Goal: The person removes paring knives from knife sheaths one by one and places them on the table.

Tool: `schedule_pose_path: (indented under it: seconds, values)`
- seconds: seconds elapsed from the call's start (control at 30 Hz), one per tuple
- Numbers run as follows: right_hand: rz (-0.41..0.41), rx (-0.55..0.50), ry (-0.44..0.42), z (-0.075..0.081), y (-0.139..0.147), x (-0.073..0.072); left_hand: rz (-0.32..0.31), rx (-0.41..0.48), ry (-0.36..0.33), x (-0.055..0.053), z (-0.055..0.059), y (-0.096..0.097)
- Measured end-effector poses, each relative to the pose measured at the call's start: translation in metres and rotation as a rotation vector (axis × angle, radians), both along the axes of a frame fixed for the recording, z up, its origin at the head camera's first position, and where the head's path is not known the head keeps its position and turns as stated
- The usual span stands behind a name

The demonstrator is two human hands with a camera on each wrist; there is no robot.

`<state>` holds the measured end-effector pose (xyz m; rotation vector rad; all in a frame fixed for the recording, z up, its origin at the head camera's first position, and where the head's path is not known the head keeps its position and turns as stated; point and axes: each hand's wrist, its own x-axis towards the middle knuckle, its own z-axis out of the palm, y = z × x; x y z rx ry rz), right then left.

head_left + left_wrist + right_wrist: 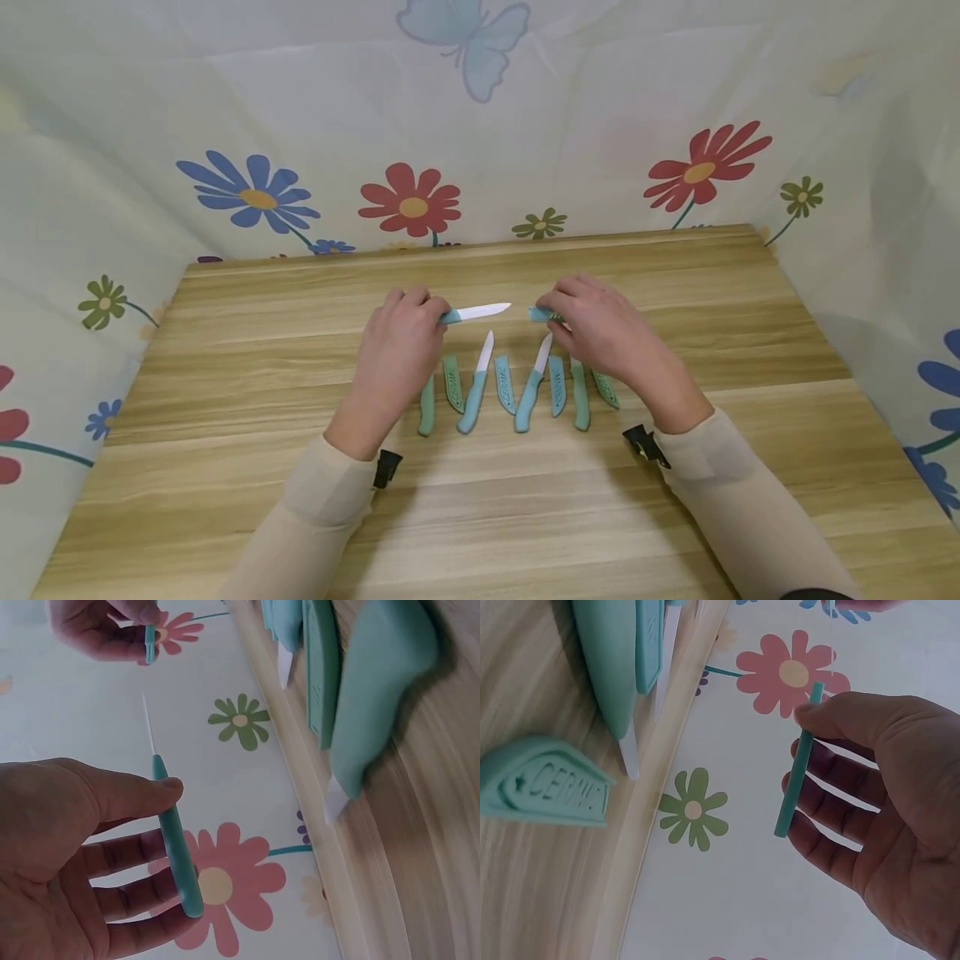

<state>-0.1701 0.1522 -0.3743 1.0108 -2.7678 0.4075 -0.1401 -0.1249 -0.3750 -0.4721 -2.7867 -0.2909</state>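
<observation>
My left hand [401, 342] pinches the blue-green handle of a knife [483, 311] between thumb and fingers. Its white blade points right, toward my other hand. In the left wrist view the handle [178, 847] lies along the fingers, with the thumb on top. My right hand [607, 325] pinches a blue-green knife sheath [538, 314], seen edge-on as a thin strip [799, 772] in the right wrist view. A short gap separates the blade tip from the sheath. Both are held above the table.
Below the hands, on the wooden table [525, 508], lies a row of knives and sheaths: blue knives [474, 400] [529, 400], green knives [427, 408] [581, 400], blue sheaths [505, 385] [557, 387] and green sheaths [453, 383] [606, 390]. A flower-patterned curtain [315, 108] stands behind.
</observation>
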Motion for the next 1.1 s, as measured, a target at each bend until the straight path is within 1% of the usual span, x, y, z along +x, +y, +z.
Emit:
schedule_pose_path:
  seconds: [0.17, 0.27, 0.43, 0.53, 0.67, 0.77, 0.9, 1.1]
  values:
    - [-0.023, 0.011, -0.019, 0.002, -0.004, 0.001, 0.029, 0.000, -0.031, 0.000, 0.001, -0.010]
    - [-0.039, 0.044, -0.040, 0.006, -0.010, 0.001, 0.053, 0.004, -0.048, 0.000, 0.004, -0.016]
    - [-0.043, 0.102, -0.094, 0.010, -0.024, 0.000, 0.097, 0.015, -0.079, 0.002, 0.003, -0.026]
    - [-0.037, 0.124, -0.119, 0.011, -0.034, -0.002, 0.119, 0.012, -0.086, 0.004, 0.002, -0.032]
    - [-0.020, 0.151, -0.153, 0.012, -0.048, -0.006, 0.142, -0.002, -0.070, 0.005, 0.000, -0.040]
    - [-0.005, 0.144, -0.186, 0.012, -0.059, -0.009, 0.158, -0.005, -0.062, 0.007, -0.001, -0.045]
    - [0.015, 0.134, -0.215, 0.014, -0.074, -0.012, 0.186, -0.001, -0.076, 0.010, -0.003, -0.053]
    - [0.031, 0.167, -0.239, 0.012, -0.098, -0.016, 0.224, -0.009, -0.102, 0.015, -0.006, -0.062]
